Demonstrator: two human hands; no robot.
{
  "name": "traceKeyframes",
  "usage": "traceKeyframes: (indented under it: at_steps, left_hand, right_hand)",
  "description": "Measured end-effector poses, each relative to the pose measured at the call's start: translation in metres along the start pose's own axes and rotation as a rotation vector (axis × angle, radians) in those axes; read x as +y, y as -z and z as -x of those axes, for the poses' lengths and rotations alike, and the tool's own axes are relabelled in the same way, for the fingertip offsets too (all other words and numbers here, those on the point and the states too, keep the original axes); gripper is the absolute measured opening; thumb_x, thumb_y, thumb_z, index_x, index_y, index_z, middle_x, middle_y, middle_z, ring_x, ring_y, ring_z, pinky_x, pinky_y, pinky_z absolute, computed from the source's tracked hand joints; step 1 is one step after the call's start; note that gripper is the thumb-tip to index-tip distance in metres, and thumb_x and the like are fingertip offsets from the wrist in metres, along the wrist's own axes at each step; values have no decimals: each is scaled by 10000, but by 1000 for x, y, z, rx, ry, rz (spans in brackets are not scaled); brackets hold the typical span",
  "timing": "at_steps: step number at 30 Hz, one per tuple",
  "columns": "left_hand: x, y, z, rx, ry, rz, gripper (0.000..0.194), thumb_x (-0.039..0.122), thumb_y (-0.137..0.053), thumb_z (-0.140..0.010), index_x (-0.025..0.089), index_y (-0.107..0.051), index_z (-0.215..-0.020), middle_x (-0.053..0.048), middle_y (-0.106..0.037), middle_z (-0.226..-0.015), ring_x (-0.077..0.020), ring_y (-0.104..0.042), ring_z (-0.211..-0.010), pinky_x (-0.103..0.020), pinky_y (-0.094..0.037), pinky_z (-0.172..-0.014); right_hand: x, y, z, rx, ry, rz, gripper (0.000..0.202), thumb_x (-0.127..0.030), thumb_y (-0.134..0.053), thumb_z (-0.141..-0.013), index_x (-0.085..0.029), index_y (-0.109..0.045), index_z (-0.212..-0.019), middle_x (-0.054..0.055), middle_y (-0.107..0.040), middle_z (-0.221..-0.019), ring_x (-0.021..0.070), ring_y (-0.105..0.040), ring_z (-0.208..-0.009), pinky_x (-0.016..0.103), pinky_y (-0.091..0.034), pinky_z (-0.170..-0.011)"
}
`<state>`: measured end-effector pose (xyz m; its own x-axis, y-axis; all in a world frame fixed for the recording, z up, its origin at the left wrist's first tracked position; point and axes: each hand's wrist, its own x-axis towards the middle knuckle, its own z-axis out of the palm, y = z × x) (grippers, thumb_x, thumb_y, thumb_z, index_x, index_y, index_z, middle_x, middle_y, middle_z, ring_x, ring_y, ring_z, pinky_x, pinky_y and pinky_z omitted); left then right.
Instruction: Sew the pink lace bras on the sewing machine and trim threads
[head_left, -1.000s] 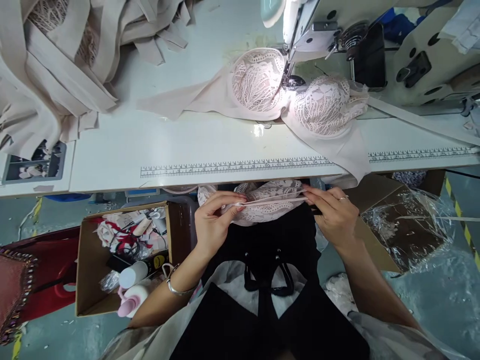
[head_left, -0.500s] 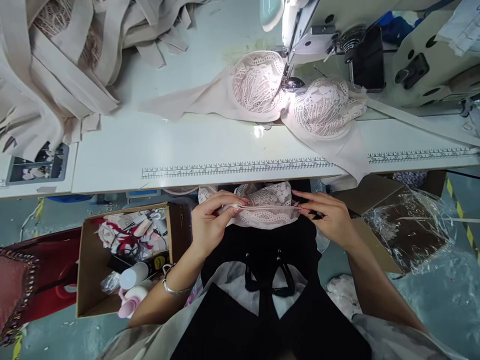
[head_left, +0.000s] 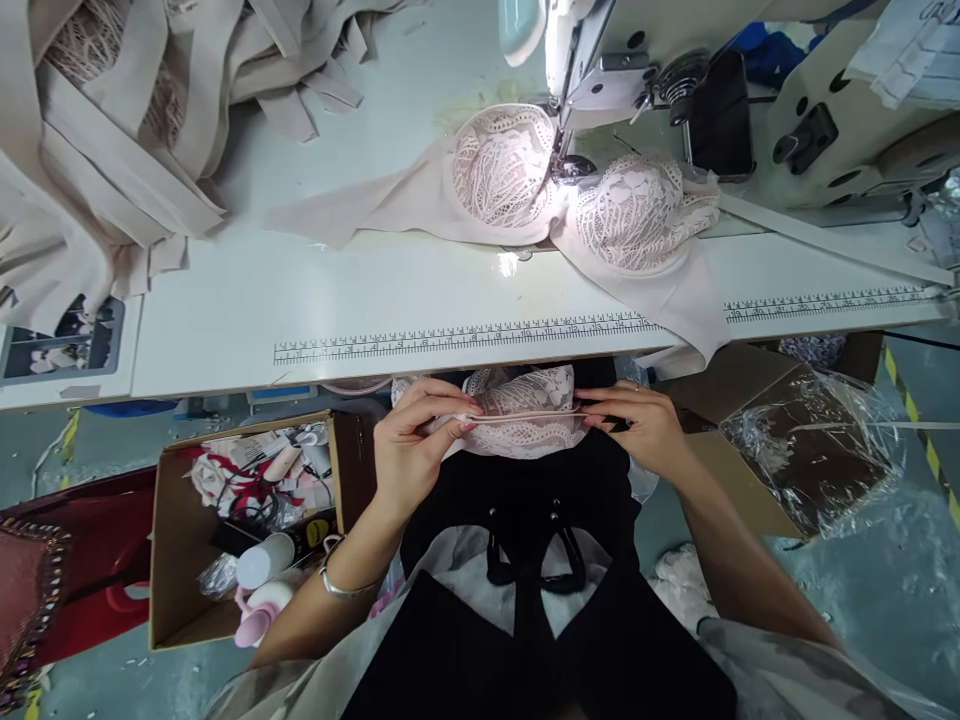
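Below the table edge, a pale pink lace bra piece [head_left: 525,438] lies over my lap, its narrow edge drawn out straight between both hands. My left hand [head_left: 411,440] is closed, pinching one end of that edge between thumb and fingers. At the other end, my right hand [head_left: 641,425] pinches the edge with its fingertips. Up on the table, a pale pink bra [head_left: 499,175] with lace cups spreads out, its middle beside the presser foot [head_left: 576,167] of the sewing machine [head_left: 619,75]. One of its wings hangs over the table's front edge.
Beige fabric pieces [head_left: 135,130] are heaped at the left of the table. A printed ruler [head_left: 450,338] runs along the front edge. Below stand a cardboard box [head_left: 169,560] of bottles and scraps at left and a plastic-lined carton [head_left: 757,400] at right. A phone [head_left: 720,115] lies by the machine.
My right fingers have come closer together on the lace piece's edge. The left hand keeps its pinch. The whole view has shifted slightly, so the table things appear further left.
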<state>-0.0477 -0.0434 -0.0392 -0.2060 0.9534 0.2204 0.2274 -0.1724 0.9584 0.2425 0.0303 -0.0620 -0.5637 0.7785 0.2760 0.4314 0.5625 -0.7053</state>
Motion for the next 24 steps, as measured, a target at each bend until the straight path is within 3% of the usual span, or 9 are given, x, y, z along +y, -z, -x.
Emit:
traceKeyframes:
  at_steps: [7, 13, 18, 24]
  left_hand:
    - [-4, 1, 0, 14, -31, -10, 96, 212, -786, -869, 289, -820, -915, -15, -738, -894, -177, -669, -887, -316, -545, -815]
    - [-7, -1, 1, 156, -34, -140, 93, 240, -810, -844, 294, -821, -919, -6, -728, -874, -182, -663, -867, -315, -533, -781]
    - [-2, -7, 0, 195, -42, -183, 30, 232, -783, -862, 259, -794, -872, 0, -727, -848, -172, -657, -829, -308, -519, -755]
    - [-1, -11, 0, 224, -35, -178, 35, 241, -761, -881, 229, -754, -850, 1, -705, -822, -162, -642, -817, -297, -504, -752]
  right_hand:
    - [2, -4, -2, 56, 23, 5, 99, -219, -725, -900, -229, -771, -813, 46, -801, -853, 204, -731, -729, 370, -565, -679]
    - [-10, 17, -1, 71, -121, -119, 185, -328, -742, -898, -233, -722, -742, 54, -746, -817, 194, -678, -697, 340, -526, -591]
    - [-24, 29, -2, 101, -174, -142, 229, -284, -712, -901, -218, -632, -697, 44, -700, -803, 118, -536, -522, 279, -387, -439]
    - [-30, 24, -7, 219, -85, -23, 272, -189, -732, -874, -230, -545, -680, 22, -703, -736, 146, -599, -598, 283, -431, -510]
